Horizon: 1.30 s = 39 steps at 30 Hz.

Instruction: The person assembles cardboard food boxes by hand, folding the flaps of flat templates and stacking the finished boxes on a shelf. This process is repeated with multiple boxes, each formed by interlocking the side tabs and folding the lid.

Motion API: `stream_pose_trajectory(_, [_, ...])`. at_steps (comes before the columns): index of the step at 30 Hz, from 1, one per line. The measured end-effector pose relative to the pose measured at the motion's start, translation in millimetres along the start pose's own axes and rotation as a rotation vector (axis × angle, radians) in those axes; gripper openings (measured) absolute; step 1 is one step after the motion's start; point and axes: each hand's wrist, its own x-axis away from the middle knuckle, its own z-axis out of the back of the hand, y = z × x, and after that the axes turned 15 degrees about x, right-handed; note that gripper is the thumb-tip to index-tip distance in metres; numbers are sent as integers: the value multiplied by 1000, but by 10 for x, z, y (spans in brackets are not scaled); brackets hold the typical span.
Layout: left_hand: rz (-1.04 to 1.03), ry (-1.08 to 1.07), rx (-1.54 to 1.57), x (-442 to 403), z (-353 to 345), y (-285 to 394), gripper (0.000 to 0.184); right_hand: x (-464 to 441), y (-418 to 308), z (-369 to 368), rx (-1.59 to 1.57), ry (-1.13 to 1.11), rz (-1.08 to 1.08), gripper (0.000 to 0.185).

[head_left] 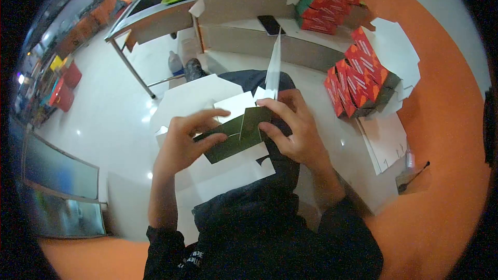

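A partly folded cardboard box (228, 142) rests on the person's lap, white inside with a dark green panel. White flaps spread to the left and toward the body, and one flap stands upright near the right hand. My left hand (184, 140) grips the green panel's left end, thumb on the green face and fingers over the far edge. At the panel's right end, my right hand (294, 127) pinches a green end flap between thumb and forefinger. Its other fingers are partly behind the upright white flap.
Red folded boxes (358, 80) are stacked on the right ledge, with more red boxes (329, 0) on the step behind. Flat white cardboard sheets (386, 142) lie below the nearer stack. A black phone (270, 25) lies on the step. A metal sink table (150, 21) stands ahead left.
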Motion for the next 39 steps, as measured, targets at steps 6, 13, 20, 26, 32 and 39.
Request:
stream_pose_trajectory(6, [3,112,202,8,13,9,32,-31,-215,2,1,52,-21,35])
stream_pose_trajectory(13, [-167,-35,32,-8,0,35,24,9,-325,-77,188,231,-44,36])
stream_pose_trajectory(20, [-251,-83,-13,-29,-4,85,24,-82,-197,46,-2,-62,109,33])
stream_pose_trajectory(26, [-241,-39,-26,13,-39,157,23,-71,-263,134,43,-189,140,66])
stream_pose_trajectory(32, [-231,16,-53,11,-64,185,21,-46,-292,37,198,-132,156,79])
stream_pose_trajectory(39, [-303,40,-128,48,-47,146,33,-78,-225,42,164,-110,168,73])
